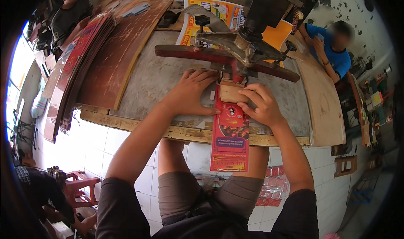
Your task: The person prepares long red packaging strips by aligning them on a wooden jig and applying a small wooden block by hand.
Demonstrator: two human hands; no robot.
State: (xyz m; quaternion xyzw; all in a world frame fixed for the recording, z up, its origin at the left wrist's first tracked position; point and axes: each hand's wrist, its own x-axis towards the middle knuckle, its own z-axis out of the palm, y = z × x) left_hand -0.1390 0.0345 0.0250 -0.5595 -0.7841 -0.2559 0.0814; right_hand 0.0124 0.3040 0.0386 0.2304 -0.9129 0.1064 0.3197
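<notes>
A long red printed strip (229, 131) lies on the grey metal work plate and hangs over its front edge toward my lap. On its far end sits a small light wooden block (232, 91), under the red crossbar (189, 52) of a dark metal press (248, 41). My left hand (191, 93) rests on the plate left of the block, fingers stretched out, its thumb at the strip's left edge. From the right, my right hand (263, 103) grips the block's edge with bent fingers, its thumb near the strip. The press's lower end is partly hidden behind the block.
Brown boards (122, 53) and a stack of red printed sheets (78, 70) lie at the left. Behind the press is a yellow printed poster (225, 11). A person in blue (330, 49) sits at the far right; another person (38, 197) bends at the lower left beside a red stool (80, 186).
</notes>
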